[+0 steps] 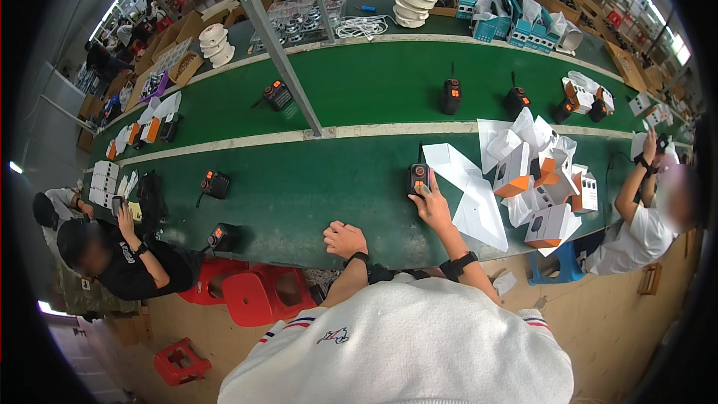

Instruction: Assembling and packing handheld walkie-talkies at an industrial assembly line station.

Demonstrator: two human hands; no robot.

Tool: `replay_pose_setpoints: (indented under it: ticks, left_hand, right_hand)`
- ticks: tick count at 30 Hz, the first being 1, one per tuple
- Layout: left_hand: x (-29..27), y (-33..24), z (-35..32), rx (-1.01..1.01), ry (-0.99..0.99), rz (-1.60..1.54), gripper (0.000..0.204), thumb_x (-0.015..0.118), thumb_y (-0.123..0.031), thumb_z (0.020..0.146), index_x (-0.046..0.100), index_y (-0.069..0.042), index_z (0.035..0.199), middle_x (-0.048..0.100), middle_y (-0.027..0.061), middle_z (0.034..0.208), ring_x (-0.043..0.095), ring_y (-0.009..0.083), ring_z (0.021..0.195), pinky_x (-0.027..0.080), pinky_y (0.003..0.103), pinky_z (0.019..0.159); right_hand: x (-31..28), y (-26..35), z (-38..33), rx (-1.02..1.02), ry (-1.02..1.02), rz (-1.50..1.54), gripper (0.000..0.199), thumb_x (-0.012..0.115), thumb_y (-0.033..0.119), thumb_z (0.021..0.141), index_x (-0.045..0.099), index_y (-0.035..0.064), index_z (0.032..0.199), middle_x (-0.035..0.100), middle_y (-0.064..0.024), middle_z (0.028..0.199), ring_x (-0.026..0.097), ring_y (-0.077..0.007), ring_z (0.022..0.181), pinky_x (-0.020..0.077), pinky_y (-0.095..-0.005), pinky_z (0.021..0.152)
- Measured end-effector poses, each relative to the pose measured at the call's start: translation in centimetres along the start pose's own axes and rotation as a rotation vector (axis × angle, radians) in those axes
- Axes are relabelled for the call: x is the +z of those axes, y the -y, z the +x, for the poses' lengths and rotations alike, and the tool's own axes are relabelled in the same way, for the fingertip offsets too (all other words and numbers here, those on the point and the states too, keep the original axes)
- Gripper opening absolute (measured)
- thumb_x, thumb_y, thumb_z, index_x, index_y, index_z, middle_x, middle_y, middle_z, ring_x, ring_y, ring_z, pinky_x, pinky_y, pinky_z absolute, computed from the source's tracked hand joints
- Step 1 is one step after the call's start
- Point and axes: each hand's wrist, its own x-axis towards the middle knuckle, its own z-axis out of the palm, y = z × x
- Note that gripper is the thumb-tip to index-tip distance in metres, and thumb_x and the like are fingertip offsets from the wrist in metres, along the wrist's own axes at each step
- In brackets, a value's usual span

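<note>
My right hand [431,206] rests its fingers on a black-and-orange handheld radio [417,177] standing on the green worktop [299,194], touching it more than gripping. My left hand [345,239], left of the radio, is a loose empty fist. Right of the radio lie flat white cartons [467,187] and folded orange-and-white boxes [550,224]; this radio isn't boxed yet.

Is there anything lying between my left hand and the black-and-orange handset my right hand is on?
Nothing visible: only bare green belt lies between the left hand, a resting fist, and the handset under the right hand.
</note>
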Motion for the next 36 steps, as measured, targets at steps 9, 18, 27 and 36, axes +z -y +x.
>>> replay_pose_setpoints:
  ticks: [9, 18, 27, 36]
  left_hand:
    - [0.1, 0.0, 0.0, -0.004, 0.005, 0.007, 0.013, 0.051, -0.022, 0.080, 0.048, -0.016, 0.091, 0.047, 0.0042, 0.098, 0.048, 0.0248, 0.092, 0.037, 0.041, 0.074]
    - [0.1, 0.1, 0.0, -0.004, 0.009, 0.002, 0.015, 0.053, -0.022, 0.079, 0.048, -0.016, 0.091, 0.047, 0.0042, 0.099, 0.048, 0.0247, 0.092, 0.037, 0.040, 0.073]
    - [0.2, 0.1, 0.1, -0.005, 0.006, 0.010, 0.015, 0.053, -0.022, 0.079, 0.048, -0.016, 0.091, 0.047, 0.0041, 0.098, 0.048, 0.0244, 0.092, 0.037, 0.040, 0.073]
    - [0.2, 0.0, -0.1, -0.012, 0.003, 0.025, 0.014, 0.052, -0.023, 0.079, 0.048, -0.016, 0.091, 0.047, 0.0039, 0.098, 0.048, 0.0242, 0.092, 0.037, 0.040, 0.073]
  right_hand:
    - [-0.1, 0.5, 0.0, 0.021, -0.002, 0.012, 0.023, 0.068, 0.018, 0.080, 0.063, 0.0012, 0.094, 0.047, -0.0283, 0.126, 0.045, -0.0377, 0.121, 0.0508, -0.0429, 0.075]
    - [-0.3, 0.7, 0.0, 0.016, 0.000, 0.009, 0.022, 0.068, 0.018, 0.080, 0.063, 0.0026, 0.094, 0.043, -0.0301, 0.130, 0.049, -0.0385, 0.117, 0.0510, -0.0426, 0.075]
    - [-0.1, 0.3, 0.0, 0.020, -0.006, 0.008, 0.022, 0.068, 0.019, 0.080, 0.062, 0.0029, 0.094, 0.043, -0.0303, 0.130, 0.048, -0.0387, 0.117, 0.0509, -0.0427, 0.076]
    - [0.1, 0.0, -0.1, 0.015, -0.002, 0.002, 0.022, 0.067, 0.019, 0.080, 0.063, 0.0025, 0.093, 0.045, -0.0297, 0.128, 0.047, -0.0378, 0.119, 0.0508, -0.0428, 0.076]
